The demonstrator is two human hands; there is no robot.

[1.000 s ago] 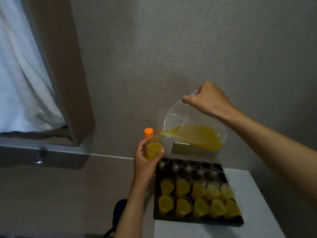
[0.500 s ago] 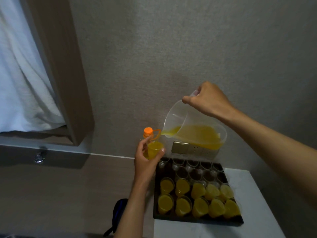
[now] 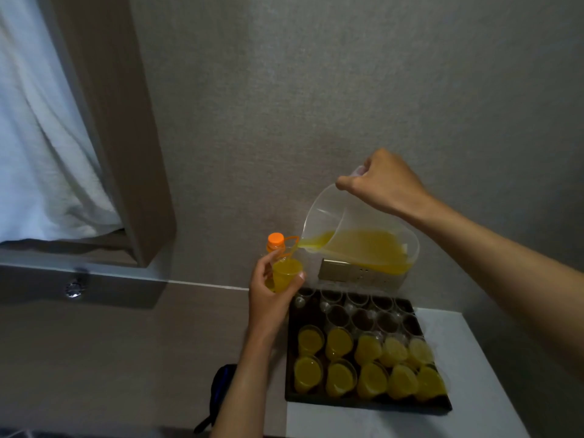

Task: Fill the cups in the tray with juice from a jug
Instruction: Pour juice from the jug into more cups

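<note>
Right hand (image 3: pixel 384 181), right of centre, curled round the handle of a clear jug (image 3: pixel 357 235), tipped leftward, spout down. Thin stream of juice (image 3: pixel 292 249) arcing from the spout into a small clear cup (image 3: pixel 286 275), nearly full. Left hand (image 3: pixel 270 295), just below centre, fingers and thumb wrapped round that cup, held above the upper left corner of the black tray (image 3: pixel 292 396). In the tray, lower right of the frame, on a white table (image 3: pixel 474 358): two near rows of filled cups (image 3: pixel 339 343), far rows of empty cups (image 3: pixel 360 319). Orange-capped bottle (image 3: pixel 275 241) behind the held cup. White curtain (image 3: pixel 41 137) at upper left.
</note>
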